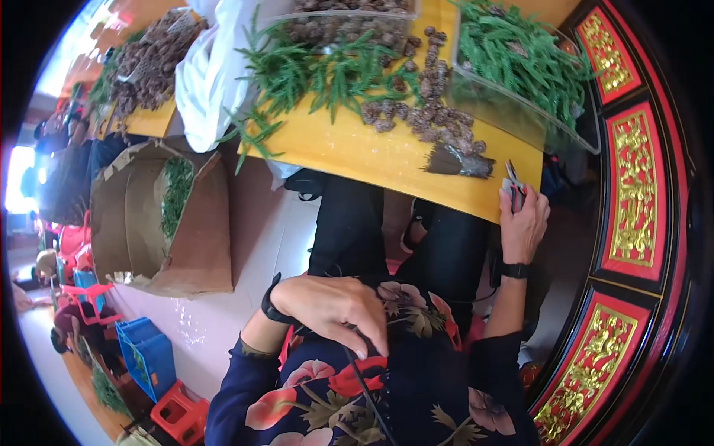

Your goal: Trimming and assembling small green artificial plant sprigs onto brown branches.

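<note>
My right hand (523, 227) is closed around a pliers-like hand tool (515, 189) with red and black handles, at the table's right front corner. The metal tip of the tool points away from me. My left hand (338, 308) hovers over my lap, its thumb and forefinger apart and pointing down, with nothing seen between them. A dark cord (364, 379) runs down my clothes just below it. On the yellow table (349, 156), a bundle of thin dark stems (457, 161) lies near my right hand. Small brown pine cones (439, 123) are scattered behind the bundle.
Green artificial sprigs (290, 70) lie at the table's back left. A clear bin (520, 111) of more greenery stands at the right. Another bin holds pine cones (342, 31). Left are a cardboard box (201, 253), a blue crate (149, 357) and a red stool (181, 412). Carved panels (632, 186) line the right.
</note>
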`<state>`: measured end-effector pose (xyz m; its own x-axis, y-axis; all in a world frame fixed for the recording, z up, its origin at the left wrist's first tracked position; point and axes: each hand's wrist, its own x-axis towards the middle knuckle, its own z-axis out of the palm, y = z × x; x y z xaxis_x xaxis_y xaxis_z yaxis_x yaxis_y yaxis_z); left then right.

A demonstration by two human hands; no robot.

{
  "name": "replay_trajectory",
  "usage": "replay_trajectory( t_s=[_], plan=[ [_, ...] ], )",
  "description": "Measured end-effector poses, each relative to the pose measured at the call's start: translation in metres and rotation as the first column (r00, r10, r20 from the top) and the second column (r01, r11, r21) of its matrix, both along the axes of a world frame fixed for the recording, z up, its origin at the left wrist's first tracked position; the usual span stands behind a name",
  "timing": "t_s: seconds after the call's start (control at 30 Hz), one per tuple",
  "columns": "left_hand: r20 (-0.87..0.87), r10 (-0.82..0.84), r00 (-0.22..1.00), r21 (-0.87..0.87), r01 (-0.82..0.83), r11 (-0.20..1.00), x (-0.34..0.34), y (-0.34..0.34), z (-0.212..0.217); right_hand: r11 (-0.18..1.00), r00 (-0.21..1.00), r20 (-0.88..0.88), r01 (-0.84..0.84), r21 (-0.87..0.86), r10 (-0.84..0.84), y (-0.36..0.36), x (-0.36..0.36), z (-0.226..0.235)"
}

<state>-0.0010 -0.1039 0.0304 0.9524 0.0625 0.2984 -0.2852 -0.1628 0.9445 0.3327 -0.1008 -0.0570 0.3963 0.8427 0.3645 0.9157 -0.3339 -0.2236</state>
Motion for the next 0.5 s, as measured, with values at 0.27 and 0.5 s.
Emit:
replay_trajectory(
  t_s=[0.27,0.5],
  plan=[
    [-0.099,-0.153,0.983,-0.181,0.133,0.974,0.019,0.033,-0.010,0.999,0.993,0.120,-0.012,0.053,0.006,0.032,0.021,-0.025],
    [-0.120,0.030,0.992,-0.078,-0.040,0.996,0.136,0.095,-0.033,0.998,0.994,0.109,-0.035,0.047,0.030,0.063,0.051,-0.022]
  ],
)
